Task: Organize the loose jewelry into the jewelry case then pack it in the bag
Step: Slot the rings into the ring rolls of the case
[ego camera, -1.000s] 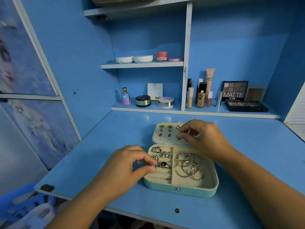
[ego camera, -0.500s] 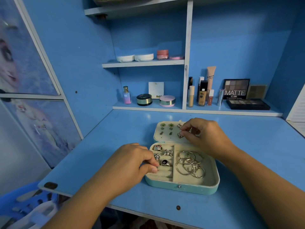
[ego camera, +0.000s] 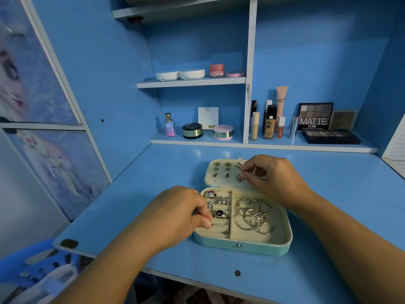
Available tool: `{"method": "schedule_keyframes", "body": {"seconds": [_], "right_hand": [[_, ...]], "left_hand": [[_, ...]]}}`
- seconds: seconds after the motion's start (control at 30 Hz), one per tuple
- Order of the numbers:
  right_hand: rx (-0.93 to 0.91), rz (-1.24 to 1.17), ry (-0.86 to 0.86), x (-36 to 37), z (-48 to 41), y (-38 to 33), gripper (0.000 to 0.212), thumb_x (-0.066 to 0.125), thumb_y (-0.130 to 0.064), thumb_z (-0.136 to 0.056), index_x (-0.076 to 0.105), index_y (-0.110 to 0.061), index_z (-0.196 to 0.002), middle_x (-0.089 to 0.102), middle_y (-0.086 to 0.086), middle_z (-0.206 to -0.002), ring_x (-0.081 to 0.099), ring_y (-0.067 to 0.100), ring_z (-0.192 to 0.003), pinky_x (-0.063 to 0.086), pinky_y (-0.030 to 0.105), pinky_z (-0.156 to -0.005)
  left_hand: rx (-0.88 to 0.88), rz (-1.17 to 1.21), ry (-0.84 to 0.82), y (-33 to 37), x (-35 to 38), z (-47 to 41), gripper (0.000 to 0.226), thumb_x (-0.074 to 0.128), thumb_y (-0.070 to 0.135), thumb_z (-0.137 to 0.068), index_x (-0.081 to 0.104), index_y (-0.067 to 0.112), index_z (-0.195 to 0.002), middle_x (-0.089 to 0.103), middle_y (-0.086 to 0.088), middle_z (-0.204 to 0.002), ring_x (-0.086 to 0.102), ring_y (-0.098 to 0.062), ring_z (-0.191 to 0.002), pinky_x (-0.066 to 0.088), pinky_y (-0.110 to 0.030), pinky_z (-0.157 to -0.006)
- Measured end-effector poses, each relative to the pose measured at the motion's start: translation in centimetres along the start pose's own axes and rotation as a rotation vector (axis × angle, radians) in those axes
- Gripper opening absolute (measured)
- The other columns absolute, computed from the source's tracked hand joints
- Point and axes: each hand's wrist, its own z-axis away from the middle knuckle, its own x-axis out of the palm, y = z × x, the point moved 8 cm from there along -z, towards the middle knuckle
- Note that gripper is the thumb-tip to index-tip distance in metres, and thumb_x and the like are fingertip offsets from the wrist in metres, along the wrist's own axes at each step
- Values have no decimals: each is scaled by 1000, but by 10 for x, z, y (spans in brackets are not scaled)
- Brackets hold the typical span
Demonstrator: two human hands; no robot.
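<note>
Curling over case point(ego camera: 258, 246), left grip point(ego camera: 173, 216), pinch hidden

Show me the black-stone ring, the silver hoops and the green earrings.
black-stone ring point(ego camera: 219, 213): head view, on its dark stone.
silver hoops point(ego camera: 252, 212): head view, middle of the pile.
green earrings point(ego camera: 217, 164): head view, left stud's green stone.

We count two hands, one left hand point(ego camera: 175, 213) and one right hand point(ego camera: 269, 174), and one jewelry case point(ego camera: 258, 247). Its ring rolls show four rings point(ego camera: 219, 213). Its lid shows two green earrings point(ego camera: 217, 164) and two silver earrings point(ego camera: 239, 177). The silver hoops point(ego camera: 252, 216) are too tangled to count. The shelves hold two white compacts point(ego camera: 167, 75), one pink jar point(ego camera: 216, 70) and one perfume bottle point(ego camera: 169, 126).
</note>
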Motion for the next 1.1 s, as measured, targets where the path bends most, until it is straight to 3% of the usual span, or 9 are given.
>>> {"method": "schedule_keyframes", "body": {"seconds": [0.17,0.3,0.43,0.53,0.63,0.73,0.83,0.93,1.1], "right_hand": [[-3,-4,6,1,0,-1,7,73,-21,-82,71,-23,-88,66,-11,-79,59,7,-72,49,20,-67],[-13,10,3,-2,0,-2,7,73,-19,-82,72,-22,-88,67,-9,-81,59,7,-71,49,17,-67],[-28,25,-12,-1,-1,-6,8,73,-19,-82,72,-22,-89,68,-9,-83,61,7,-73,49,15,-67],[-34,26,-22,0,0,-6,8,73,-19,-83,72,-23,-90,68,-10,-83,61,6,-74,51,20,-69],[-30,25,-52,2,1,-8,9,73,-20,-82,72,-25,-90,67,-12,-84,61,4,-75,51,20,-70],[-26,10,-90,4,1,-14,10,74,-19,-82,73,-28,-88,67,-17,-84,61,2,-77,50,15,-71],[-12,-78,-108,2,2,-25,13,76,-19,-79,72,-31,-83,68,-20,-77,61,-1,-76,48,10,-68],[2,-234,-160,2,6,-47,8,75,-31,-71,71,-31,-78,70,-15,-75,63,4,-69,50,13,-65],[35,-375,-423,14,16,-73,13,76,-26,-69,74,-19,-80,73,-4,-74,67,11,-66,55,22,-64]], "left_hand": [[68,-162,-5,4,-2,-7,11,68,46,-85,70,35,-89,58,25,-87,46,1,-97,33,-25,-89],[108,3,-8,-5,-1,-4,17,66,59,-80,72,45,-87,60,22,-90,51,1,-95,39,-24,-79],[116,326,231,-37,1,6,34,50,66,-85,72,45,-102,62,21,-102,60,-2,-103,46,-15,-81],[12,260,330,-67,7,5,44,44,67,-84,64,44,-117,56,27,-112,55,5,-111,46,-16,-89],[-77,176,306,-82,15,-2,63,38,73,-80,59,35,-127,51,27,-124,49,7,-118,43,-20,-99],[-127,71,236,-85,24,-12,70,37,75,-77,57,35,-132,46,16,-141,43,-5,-131,32,-22,-110],[-168,17,179,-86,28,-16,75,34,76,-74,49,40,-138,36,13,-152,34,-10,-139,21,-22,-113],[-164,0,172,-86,28,-17,85,23,81,-68,46,41,-139,35,11,-153,33,-11,-140,21,-24,-115],[-171,12,184,-90,29,-17,71,40,76,-78,48,39,-138,37,11,-151,35,-13,-139,26,-32,-117]]}}
